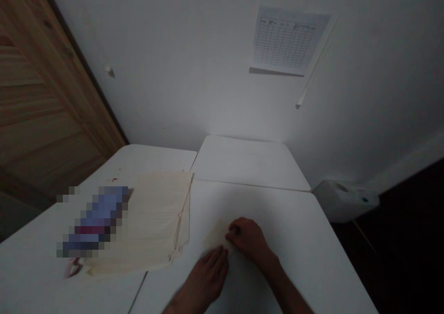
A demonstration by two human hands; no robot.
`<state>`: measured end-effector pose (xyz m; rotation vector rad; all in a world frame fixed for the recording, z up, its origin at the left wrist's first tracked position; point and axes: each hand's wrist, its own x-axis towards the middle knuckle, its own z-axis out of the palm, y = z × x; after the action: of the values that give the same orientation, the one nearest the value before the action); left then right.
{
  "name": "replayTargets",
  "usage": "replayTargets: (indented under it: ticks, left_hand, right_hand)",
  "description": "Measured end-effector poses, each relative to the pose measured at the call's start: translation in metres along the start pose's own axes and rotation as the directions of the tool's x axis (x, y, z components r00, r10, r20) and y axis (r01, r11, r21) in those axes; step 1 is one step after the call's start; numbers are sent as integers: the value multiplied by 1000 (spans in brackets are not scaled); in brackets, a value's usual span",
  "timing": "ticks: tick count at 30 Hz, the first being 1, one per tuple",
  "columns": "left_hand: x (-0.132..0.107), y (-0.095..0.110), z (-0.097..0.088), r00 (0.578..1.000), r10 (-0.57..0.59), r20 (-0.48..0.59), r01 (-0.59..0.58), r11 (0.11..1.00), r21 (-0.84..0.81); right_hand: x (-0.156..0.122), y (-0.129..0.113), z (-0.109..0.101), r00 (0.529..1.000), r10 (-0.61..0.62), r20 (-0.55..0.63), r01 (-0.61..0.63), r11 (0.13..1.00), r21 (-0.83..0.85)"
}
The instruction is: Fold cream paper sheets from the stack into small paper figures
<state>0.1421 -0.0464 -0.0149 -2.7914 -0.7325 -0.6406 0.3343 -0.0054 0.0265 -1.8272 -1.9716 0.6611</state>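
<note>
Since the left hand (pixel 204 277) and right hand (pixel 247 240) half-hide a cream sheet (pixel 215 237), neither grip shows as open or closed.

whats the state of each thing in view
small cream sheet, lying on white table
left hand, open, touching sheet
right hand, curled, on sheet
stack of cream sheets, lying flat, edges uneven
wooden door, closed
printed chart, flat on wall

Left hand (pixel 204 279) and right hand (pixel 248 240) were touching a small cream sheet (pixel 215 237) on a white table (pixel 277 217); a cream stack (pixel 156 221) lay to the left, beside a pixelated object (pixel 93 219), with a wall chart (pixel 286 41) beyond.
</note>
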Motion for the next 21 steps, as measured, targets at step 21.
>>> replayTargets:
  ticks: [21]
  left_hand:
    - [-2, 4, 0, 994, 53, 96, -56, 998, 26]
  right_hand:
    - [-4, -7, 4, 998, 35, -43, -35, 999, 7]
